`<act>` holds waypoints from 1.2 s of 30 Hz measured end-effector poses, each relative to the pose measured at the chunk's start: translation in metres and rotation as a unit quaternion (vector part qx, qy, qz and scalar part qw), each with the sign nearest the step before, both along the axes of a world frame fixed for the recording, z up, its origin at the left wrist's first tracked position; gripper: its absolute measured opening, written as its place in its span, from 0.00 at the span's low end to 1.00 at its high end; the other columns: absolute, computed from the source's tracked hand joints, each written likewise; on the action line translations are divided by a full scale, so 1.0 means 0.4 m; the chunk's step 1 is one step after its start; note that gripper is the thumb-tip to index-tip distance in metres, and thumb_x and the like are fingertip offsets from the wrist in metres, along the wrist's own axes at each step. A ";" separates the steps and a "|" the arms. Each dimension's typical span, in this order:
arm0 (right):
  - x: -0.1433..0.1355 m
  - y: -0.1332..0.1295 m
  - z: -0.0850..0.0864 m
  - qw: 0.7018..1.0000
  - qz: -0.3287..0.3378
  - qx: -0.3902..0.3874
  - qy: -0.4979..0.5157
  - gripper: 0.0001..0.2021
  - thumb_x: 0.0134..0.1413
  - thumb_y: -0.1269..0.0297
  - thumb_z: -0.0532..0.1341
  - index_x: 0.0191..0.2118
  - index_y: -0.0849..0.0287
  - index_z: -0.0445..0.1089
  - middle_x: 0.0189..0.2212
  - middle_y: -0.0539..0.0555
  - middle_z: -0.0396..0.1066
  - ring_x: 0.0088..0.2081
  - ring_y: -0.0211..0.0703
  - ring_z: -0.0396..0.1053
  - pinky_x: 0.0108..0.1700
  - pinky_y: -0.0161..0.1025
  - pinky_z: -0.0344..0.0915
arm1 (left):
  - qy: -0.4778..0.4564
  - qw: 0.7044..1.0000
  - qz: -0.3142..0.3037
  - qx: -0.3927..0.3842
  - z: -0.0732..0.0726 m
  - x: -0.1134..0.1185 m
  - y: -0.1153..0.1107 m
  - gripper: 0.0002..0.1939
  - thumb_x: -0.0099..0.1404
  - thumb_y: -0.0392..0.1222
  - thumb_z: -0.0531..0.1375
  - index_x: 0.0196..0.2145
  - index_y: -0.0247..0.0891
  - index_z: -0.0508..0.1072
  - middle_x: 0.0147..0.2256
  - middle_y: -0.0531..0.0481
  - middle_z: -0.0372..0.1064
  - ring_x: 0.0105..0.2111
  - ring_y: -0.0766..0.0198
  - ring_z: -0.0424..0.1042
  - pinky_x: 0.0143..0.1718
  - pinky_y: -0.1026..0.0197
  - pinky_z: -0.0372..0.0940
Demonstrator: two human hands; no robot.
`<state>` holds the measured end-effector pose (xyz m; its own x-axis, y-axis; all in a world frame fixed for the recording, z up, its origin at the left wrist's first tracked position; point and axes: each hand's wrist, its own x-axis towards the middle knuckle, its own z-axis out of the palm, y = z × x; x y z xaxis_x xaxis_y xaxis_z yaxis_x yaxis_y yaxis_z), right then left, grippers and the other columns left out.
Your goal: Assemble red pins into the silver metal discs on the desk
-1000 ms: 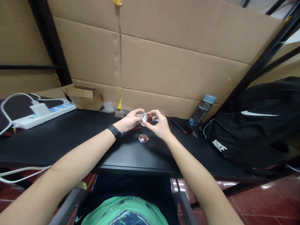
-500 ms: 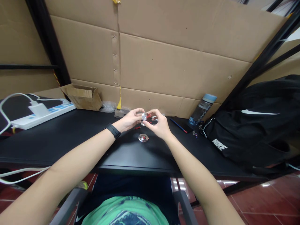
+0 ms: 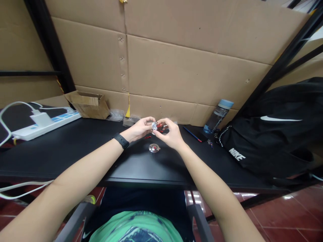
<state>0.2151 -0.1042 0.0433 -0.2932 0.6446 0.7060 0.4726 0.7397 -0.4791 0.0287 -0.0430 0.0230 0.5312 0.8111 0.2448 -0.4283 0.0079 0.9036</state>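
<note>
Between my two hands, just above the black table, is a small round silver metal piece (image 3: 154, 126). My left hand (image 3: 141, 129) pinches it from the left with thumb and fingers. On its right side, my right hand (image 3: 171, 133) closes its fingers around the piece, where some red parts (image 3: 159, 126) show; how they join the metal is too small to tell. Below the hands a shiny silver disc (image 3: 154, 148) with a red centre lies on the table. A small red piece (image 3: 148, 137) rests between the disc and my left hand.
On the left stand a white power strip (image 3: 27, 131) and an open cardboard box (image 3: 93, 109), with clear plastic bags (image 3: 116, 115) beside it. A water bottle (image 3: 217, 117), a blue-and-red pen (image 3: 192, 133), keys (image 3: 210, 144) and a black backpack (image 3: 272, 141) occupy the right.
Both hands stay nearly in place around the silver piece, which appears slightly turned. The disc and the red piece on the table have not moved.
</note>
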 end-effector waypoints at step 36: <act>-0.005 0.041 -0.040 0.949 0.088 -0.175 0.246 0.20 0.46 0.59 0.72 0.42 0.54 0.64 0.44 0.53 0.73 0.45 0.45 0.77 0.52 0.47 0.75 | 0.113 0.962 0.186 0.167 -0.020 0.029 0.019 0.22 0.51 0.53 0.73 0.36 0.33 0.78 0.35 0.43 0.79 0.36 0.57 0.78 0.42 0.55 0.70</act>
